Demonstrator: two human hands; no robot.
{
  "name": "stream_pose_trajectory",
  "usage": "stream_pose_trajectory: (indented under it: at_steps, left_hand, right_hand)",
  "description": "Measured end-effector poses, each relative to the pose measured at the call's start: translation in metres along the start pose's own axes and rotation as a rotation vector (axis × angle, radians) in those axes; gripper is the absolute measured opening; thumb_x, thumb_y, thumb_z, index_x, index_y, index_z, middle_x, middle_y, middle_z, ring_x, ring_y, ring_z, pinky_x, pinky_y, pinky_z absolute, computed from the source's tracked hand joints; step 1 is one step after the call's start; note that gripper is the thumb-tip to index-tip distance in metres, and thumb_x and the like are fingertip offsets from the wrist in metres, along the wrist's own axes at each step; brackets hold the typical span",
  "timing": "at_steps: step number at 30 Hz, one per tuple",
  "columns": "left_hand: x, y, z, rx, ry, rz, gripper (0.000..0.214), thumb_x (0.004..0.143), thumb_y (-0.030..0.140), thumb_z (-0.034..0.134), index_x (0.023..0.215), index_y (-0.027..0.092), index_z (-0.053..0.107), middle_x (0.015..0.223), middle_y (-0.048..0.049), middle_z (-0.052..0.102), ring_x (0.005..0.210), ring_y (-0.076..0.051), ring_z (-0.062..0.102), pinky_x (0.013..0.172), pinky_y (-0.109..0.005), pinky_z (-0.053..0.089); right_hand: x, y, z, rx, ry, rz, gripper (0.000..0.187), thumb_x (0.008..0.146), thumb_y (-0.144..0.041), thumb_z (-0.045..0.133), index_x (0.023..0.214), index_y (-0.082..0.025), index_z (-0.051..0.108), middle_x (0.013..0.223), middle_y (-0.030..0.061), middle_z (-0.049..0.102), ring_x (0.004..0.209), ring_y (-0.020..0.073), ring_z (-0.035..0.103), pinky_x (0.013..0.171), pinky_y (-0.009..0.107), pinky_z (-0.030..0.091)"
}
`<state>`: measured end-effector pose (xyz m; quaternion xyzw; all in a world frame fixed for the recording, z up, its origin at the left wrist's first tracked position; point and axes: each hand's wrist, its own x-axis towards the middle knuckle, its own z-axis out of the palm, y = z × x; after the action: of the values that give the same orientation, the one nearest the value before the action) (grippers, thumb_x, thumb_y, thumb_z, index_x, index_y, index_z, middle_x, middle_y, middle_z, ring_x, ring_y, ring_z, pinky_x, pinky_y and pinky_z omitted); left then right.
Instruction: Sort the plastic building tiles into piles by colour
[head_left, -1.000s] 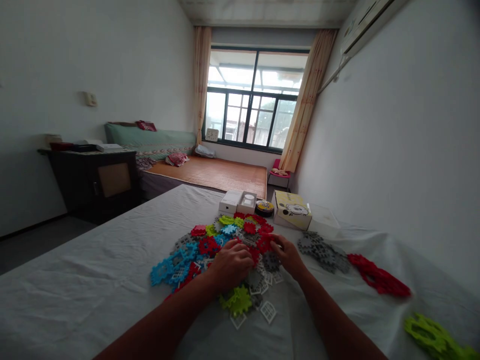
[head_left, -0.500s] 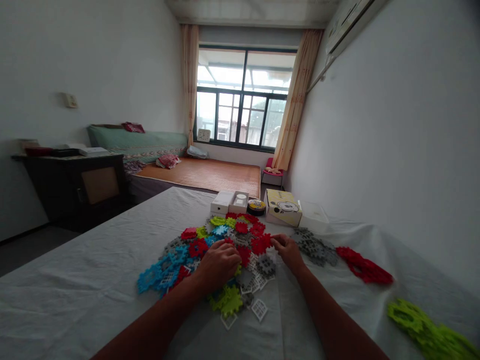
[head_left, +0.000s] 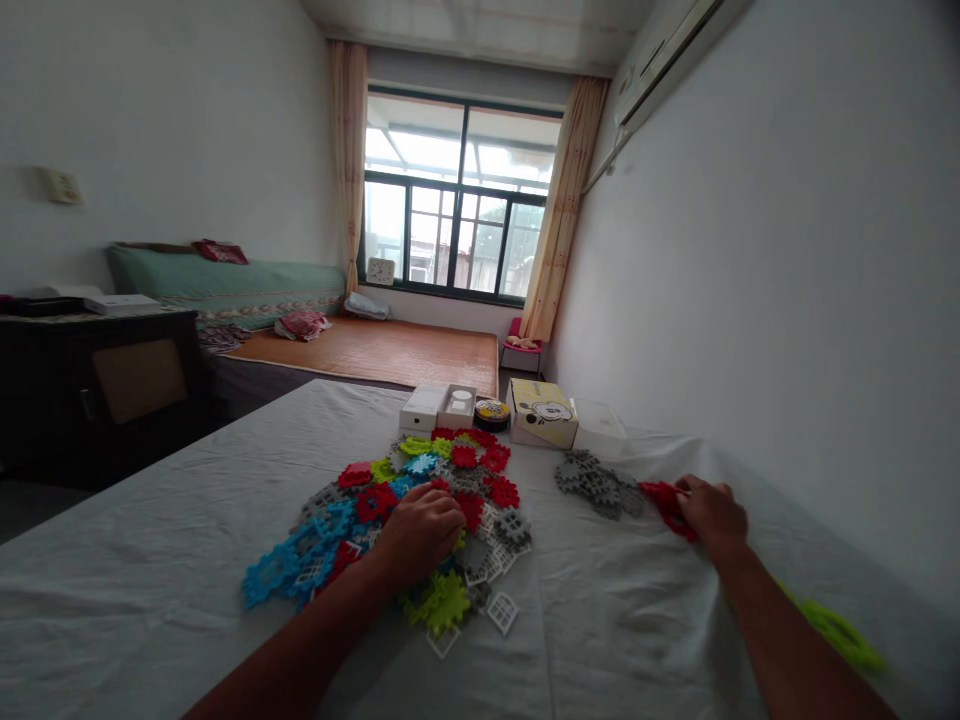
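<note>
A heap of flat, toothed plastic pieces [head_left: 390, 500] in blue, red, green, grey and white lies on a white sheet [head_left: 187, 560]. My left hand [head_left: 420, 535] rests curled on top of the heap, and what its fingers grip is hidden. My right hand [head_left: 709, 515] has reached out to the right. Its fingers are closed on a red piece [head_left: 664, 500] at the row of red pieces there. A pile of grey pieces [head_left: 596, 482] lies just left of that hand. A green row [head_left: 840, 630] lies behind my right forearm.
Small white boxes [head_left: 439, 405], a round tin [head_left: 492, 412], a yellow carton [head_left: 541, 412] and a white box [head_left: 598, 430] stand at the far edge. A wall runs close on the right. Beyond are a mat-covered bed [head_left: 375, 345], a dark cabinet [head_left: 97, 375] and a window.
My right hand left the middle heap and swung right to the red row with a red piece. My left hand stayed on the heap. The view turned right.
</note>
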<state>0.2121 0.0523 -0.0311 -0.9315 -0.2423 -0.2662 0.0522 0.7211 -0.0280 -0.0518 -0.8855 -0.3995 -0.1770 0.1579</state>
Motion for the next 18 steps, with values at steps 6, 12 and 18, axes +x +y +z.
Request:
stream_pose_trajectory:
  at_steps: [6,12,18]
  left_hand:
    - [0.001,0.002,-0.002,-0.019,-0.047,-0.023,0.014,0.089,0.021,0.052,0.083,0.024,0.064,0.088,0.0014,0.068,0.091,-0.016,0.059,0.094,-0.033,0.037]
    - [0.001,0.002,-0.003,-0.023,-0.052,-0.025,0.014,0.088,0.019,0.052,0.084,0.025,0.064,0.089,0.0019,0.068,0.092,-0.016,0.059,0.097,-0.033,0.035]
    - [0.001,0.004,-0.003,-0.014,-0.073,-0.024,0.013,0.087,0.019,0.053,0.085,0.025,0.064,0.089,0.0018,0.068,0.093,-0.016,0.059,0.097,-0.035,0.034]
  right_hand:
    - [-0.001,0.0,0.024,-0.053,-0.032,-0.281,0.045,0.079,-0.022,0.047,0.122,-0.027,0.06,0.128,0.0063,0.058,0.118,0.0265,0.047,0.088,0.042,0.043]
    - [0.001,0.013,0.041,-0.088,-0.168,-0.334,0.042,0.084,-0.027,0.046,0.124,-0.03,0.058,0.137,0.0072,0.051,0.122,0.029,0.045,0.092,0.05,0.04]
    - [0.001,-0.005,0.012,-0.078,-0.014,-0.195,0.037,0.082,-0.03,0.049,0.112,-0.021,0.066,0.125,0.0159,0.06,0.113,0.0342,0.053,0.084,0.052,0.045]
